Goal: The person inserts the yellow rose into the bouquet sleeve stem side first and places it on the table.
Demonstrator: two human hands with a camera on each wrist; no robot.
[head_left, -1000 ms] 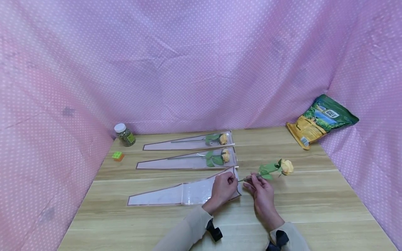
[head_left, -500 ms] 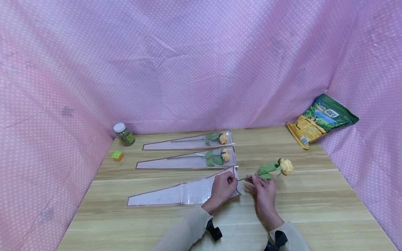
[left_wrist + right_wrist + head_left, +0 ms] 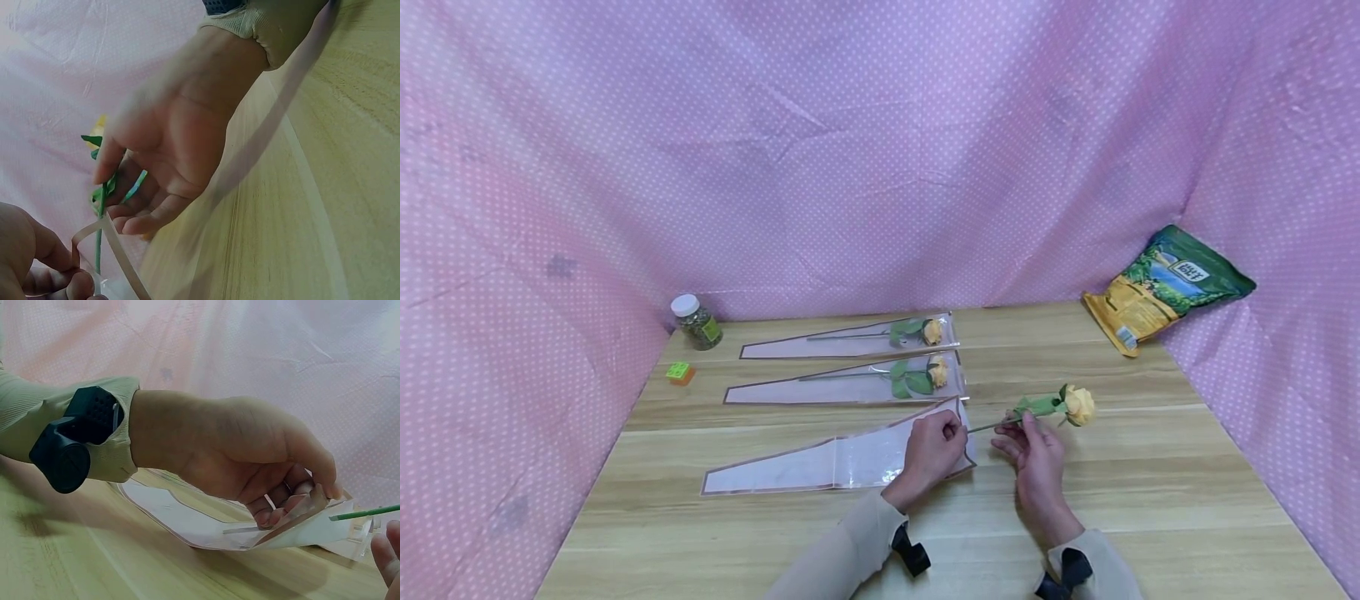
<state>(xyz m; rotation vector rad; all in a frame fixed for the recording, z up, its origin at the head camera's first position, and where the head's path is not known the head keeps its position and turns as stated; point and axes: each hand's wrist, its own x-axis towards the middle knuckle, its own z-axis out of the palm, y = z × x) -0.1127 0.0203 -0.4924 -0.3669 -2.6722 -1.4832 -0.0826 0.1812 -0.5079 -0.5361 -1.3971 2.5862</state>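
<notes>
A clear flower sleeve (image 3: 797,469) with a white panel and a brown border lies nearest in the head view. My left hand (image 3: 934,450) pinches the rim of its wide end, which gapes in the right wrist view. In my right hand (image 3: 1039,471), thumb and fingers pinch the green stem of a yellow rose (image 3: 1079,406) just below its leaves (image 3: 1037,406). The bloom points right, and the stem (image 3: 985,428) runs left to the sleeve's mouth. In the right wrist view the cut stem tip (image 3: 337,517) shows at that opening, over the white panel.
Beyond lie two more sleeves (image 3: 767,393) (image 3: 775,350), each with a yellow rose inside. At the back left stand a white-lidded jar (image 3: 700,323) and a small green-and-orange block (image 3: 681,373). A green-and-yellow bag (image 3: 1165,287) leans against the pink dotted cloth (image 3: 880,167) at the back right.
My right hand has slid a little right along the stem, closer to the leaves. The bloom has dipped slightly down and left. My left hand and the sleeve stay put.
</notes>
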